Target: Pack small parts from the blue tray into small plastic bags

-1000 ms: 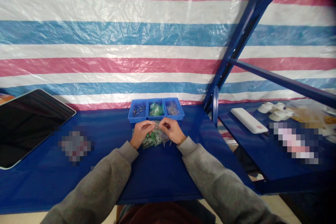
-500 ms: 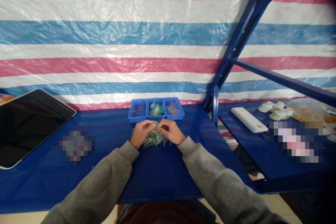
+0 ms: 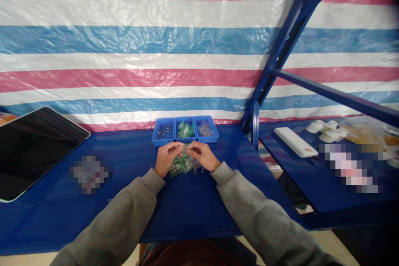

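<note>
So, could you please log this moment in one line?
left hand; right hand: close together; grips: unclear; small parts: below both; blue bins: beyond

You have one left hand (image 3: 167,158) and one right hand (image 3: 203,156), with one mixed pile (image 3: 181,167), its pieces uncountable. You see also three blue bins (image 3: 187,139), one black screen (image 3: 40,149) and one white bar (image 3: 294,142)

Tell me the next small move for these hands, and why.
Probably raise the left hand and right hand slightly, together: their fingertips nearly meet at the far edge of the mixed green-and-metallic pile, and whatever they may be pinching is too small to tell apart from it.
</note>
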Motion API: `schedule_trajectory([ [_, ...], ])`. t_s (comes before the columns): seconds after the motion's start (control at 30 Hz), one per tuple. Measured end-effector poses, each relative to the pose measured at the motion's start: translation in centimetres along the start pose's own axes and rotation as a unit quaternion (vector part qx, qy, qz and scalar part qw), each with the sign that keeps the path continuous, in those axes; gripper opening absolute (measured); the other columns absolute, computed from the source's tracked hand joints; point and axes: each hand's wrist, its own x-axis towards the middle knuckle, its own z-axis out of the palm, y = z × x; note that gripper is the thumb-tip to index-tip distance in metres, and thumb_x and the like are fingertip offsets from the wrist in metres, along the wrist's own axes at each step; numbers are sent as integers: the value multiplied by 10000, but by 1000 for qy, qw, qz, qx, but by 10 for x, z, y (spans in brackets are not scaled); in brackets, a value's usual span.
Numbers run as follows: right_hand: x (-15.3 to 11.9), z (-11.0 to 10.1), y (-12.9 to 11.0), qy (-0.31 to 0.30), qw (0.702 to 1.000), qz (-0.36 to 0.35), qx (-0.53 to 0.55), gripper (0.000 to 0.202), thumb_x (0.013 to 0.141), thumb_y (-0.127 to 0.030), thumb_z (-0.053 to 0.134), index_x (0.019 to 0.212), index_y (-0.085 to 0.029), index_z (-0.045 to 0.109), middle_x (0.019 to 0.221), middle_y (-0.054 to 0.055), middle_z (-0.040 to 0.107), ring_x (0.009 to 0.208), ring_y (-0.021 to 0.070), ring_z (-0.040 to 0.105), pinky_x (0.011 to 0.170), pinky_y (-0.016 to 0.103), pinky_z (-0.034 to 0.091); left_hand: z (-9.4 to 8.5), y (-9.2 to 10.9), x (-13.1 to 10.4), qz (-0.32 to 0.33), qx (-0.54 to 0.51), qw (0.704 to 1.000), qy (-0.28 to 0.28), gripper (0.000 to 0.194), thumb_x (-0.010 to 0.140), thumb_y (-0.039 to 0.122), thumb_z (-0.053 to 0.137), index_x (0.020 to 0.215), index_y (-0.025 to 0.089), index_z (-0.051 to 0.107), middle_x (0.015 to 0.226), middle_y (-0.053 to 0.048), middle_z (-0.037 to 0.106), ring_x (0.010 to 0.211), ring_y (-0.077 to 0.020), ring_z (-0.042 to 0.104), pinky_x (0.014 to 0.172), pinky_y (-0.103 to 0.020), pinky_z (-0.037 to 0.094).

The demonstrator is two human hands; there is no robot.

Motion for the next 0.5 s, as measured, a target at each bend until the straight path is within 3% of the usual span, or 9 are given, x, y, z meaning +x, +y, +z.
schedule_trajectory([
  [0.17,0,0,2,27,1000,2,-8,204,809,-343,549,734,-164,614,665,8,586,588,124,507,557,231,393,0,-1,2,3,-29,1000,-8,247,751,344,611,870,128,635,736,-29,637,596,-127,574,607,-254,483],
  [0.33,1,-1,2,56,998,19,9,201,772,-329,595,676,-153,617,610,11,578,555,122,495,529,234,382,-3,0,4,-2,-5,999,-39,262,758,339,606,887,117,655,646,-24,624,569,-131,562,607,-259,474],
  [0.5,2,-1,9,40,993,72,89,237,707,-371,649,654,-141,628,568,0,569,513,112,483,492,230,376,-5,-2,4,9,10,999,-44,243,761,340,609,846,120,670,676,-39,653,596,-145,587,623,-260,478],
])
